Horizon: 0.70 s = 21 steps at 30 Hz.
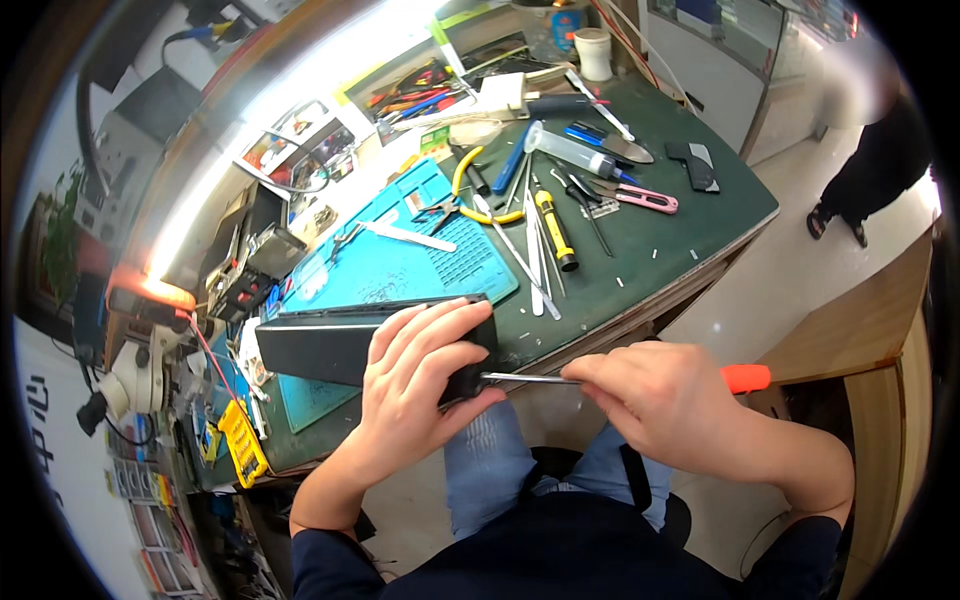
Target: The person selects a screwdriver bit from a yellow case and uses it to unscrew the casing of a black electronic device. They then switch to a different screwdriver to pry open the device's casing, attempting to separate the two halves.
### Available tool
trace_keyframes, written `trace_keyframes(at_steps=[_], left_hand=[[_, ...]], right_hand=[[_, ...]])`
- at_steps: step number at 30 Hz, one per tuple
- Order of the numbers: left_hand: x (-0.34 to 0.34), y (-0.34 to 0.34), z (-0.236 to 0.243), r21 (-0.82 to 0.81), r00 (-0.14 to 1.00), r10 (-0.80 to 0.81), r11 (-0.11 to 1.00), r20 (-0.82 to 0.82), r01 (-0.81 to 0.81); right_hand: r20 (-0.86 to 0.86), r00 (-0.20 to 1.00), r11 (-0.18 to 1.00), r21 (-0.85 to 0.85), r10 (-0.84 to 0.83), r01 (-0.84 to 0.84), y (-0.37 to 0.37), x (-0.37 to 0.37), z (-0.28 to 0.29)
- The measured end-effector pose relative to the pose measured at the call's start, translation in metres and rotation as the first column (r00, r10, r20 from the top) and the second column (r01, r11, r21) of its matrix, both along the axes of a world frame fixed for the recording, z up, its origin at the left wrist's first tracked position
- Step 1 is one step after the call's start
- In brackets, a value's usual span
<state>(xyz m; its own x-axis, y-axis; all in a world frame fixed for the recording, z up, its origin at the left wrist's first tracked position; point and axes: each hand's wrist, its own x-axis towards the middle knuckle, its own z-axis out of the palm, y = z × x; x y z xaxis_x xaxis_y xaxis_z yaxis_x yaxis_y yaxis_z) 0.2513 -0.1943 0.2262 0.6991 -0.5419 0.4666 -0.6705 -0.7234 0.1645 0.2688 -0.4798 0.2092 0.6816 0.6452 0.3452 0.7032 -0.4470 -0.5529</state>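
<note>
A long black box-shaped device lies over the near edge of the blue work mat. My left hand is wrapped around its right end, fingers on top and thumb below. In my right hand is a screwdriver with an orange-red handle, most of it hidden in the fist. Its metal shaft points left, and the tip meets the device's right end beside my left thumb. What the tip touches there is too small to make out.
Yellow-handled pliers, a yellow screwdriver, a syringe, a pink cutter and several tweezers lie beyond the device. A yellow bit holder sits at the left edge. A wooden cabinet stands right; a person is farther off.
</note>
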Motion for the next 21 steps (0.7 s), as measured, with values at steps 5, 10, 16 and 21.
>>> trace_keyframes(at_steps=[5,10,16,21], left_hand=[[0.001,-0.005,0.002,0.024,0.999,0.040,0.999,0.009,-0.040],[-0.001,-0.010,0.002,0.051,0.997,0.070,0.996,0.040,-0.072],[0.001,-0.011,-0.001,0.058,0.995,0.080,0.995,0.058,-0.083],[0.001,-0.012,-0.001,0.055,0.996,0.073,0.996,0.058,-0.076]], right_hand=[[-0.035,0.998,0.992,0.116,0.046,-0.042,-0.001,0.003,-0.016],[-0.041,0.996,0.975,0.210,0.081,-0.070,0.001,0.007,-0.029],[-0.022,0.995,0.980,0.176,0.101,-0.095,0.003,0.008,-0.031],[0.022,0.997,0.988,0.135,0.078,-0.080,0.002,0.008,-0.023]])
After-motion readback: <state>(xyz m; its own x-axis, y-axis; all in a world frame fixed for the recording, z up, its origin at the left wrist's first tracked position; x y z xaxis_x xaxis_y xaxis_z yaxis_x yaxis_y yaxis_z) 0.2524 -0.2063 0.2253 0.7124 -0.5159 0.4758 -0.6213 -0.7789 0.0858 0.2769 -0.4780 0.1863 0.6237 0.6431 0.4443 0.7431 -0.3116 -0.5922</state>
